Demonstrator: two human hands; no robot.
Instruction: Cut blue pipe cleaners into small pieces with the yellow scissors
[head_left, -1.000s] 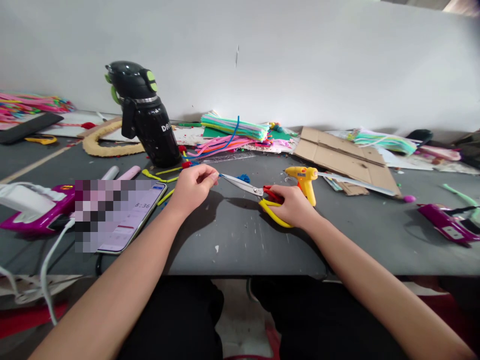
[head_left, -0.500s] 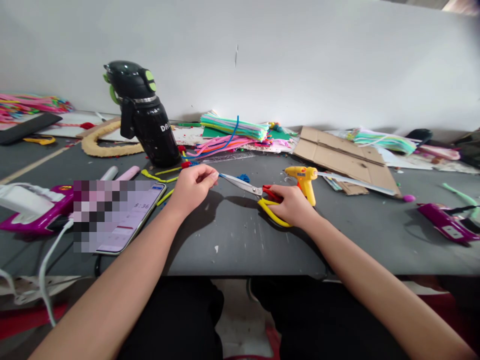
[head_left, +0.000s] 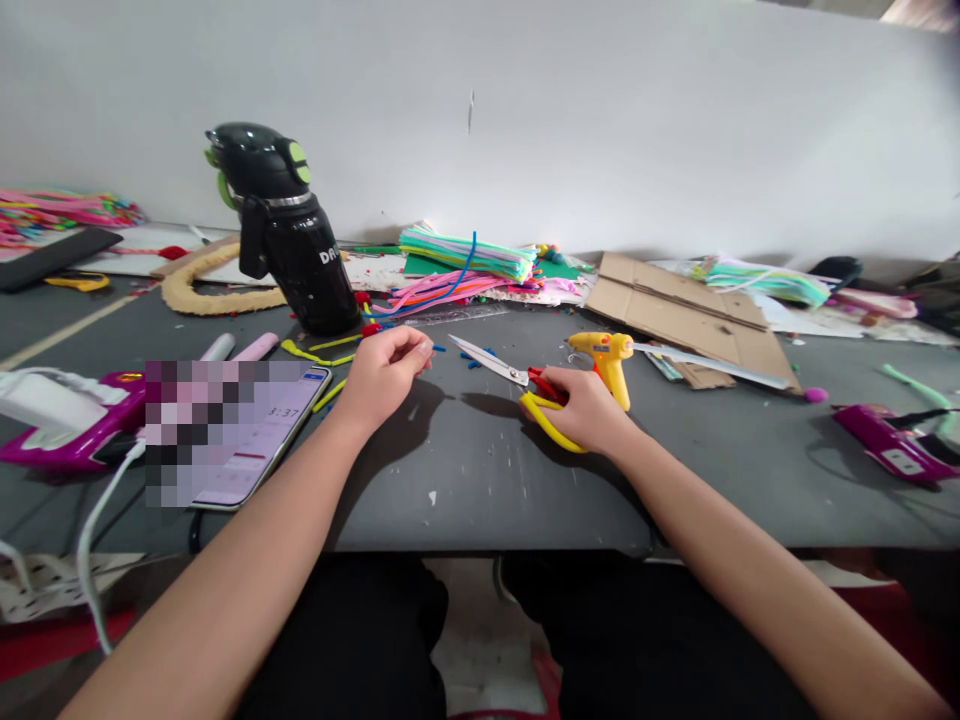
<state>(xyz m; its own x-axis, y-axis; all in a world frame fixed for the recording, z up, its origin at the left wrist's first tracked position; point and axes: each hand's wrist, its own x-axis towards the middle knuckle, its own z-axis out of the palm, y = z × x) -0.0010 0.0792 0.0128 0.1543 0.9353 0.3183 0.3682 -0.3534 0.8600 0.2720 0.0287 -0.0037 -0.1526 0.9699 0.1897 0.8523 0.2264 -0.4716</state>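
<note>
My left hand is closed in a pinch, and a short end of blue pipe cleaner pokes out past its fingertips. The rest of that piece is hidden in the fingers. My right hand grips the scissors by their red and yellow handles. Their blades look closed together and point left toward my left fingertips, with a small gap between. Several short cut bits of blue pipe cleaner lie on the grey table just behind the blades.
A yellow glue gun stands right behind my right hand. Cardboard and pipe cleaner bundles lie along the back. A black bottle, a phone and a purple power strip are on the left.
The scissors have moved slightly right, away from my left fingertips, where their tips met the blue pipe cleaner. The blue bits on the table lie more spread out. My left hand has barely moved.
</note>
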